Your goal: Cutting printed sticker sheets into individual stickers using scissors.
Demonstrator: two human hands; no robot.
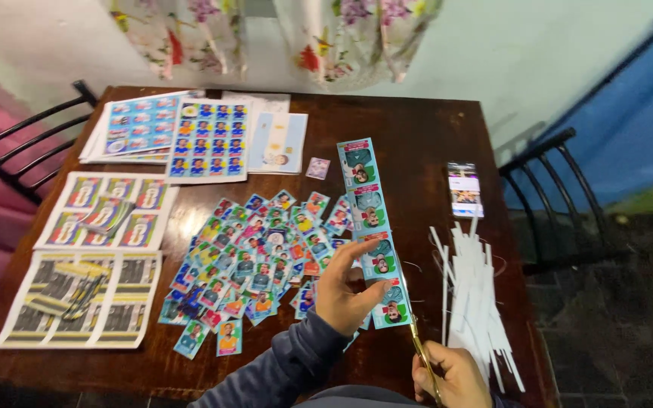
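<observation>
Left hand (pixel 345 291) gripping a long strip of cards (pixel 372 227), thumb and fingers pinched on its left edge near the lower end. Strip running from near the hands up toward the far side of the desk (pixel 417 136), printed with teal cards in one column. Right hand (pixel 447 374) closed around the handles of yellow scissors (pixel 415 321), at the near edge of the desk. Scissor blades lying along the right edge of the strip, touching it at the near end.

Just left of the left hand, a loose heap of small cut cards (pixel 255 257), many colours, spread over the middle of the desk. Right of the scissors, a pile of thin white paper strips (pixel 474 295), lying roughly lengthwise. Beyond that pile, farther away, a phone (pixel 465 189) with a lit screen, flat on the desk.

On the left side of the desk, uncut sheets: a yellow and grey sheet (pixel 77 298) nearest, a sheet with purple and yellow cards (pixel 107 208) behind it, and blue sheets (pixel 209 140) at the far side. A single small card (pixel 317 168) alone near the far end of the strip. Black chairs (pixel 546 174) standing at both sides of the desk.
</observation>
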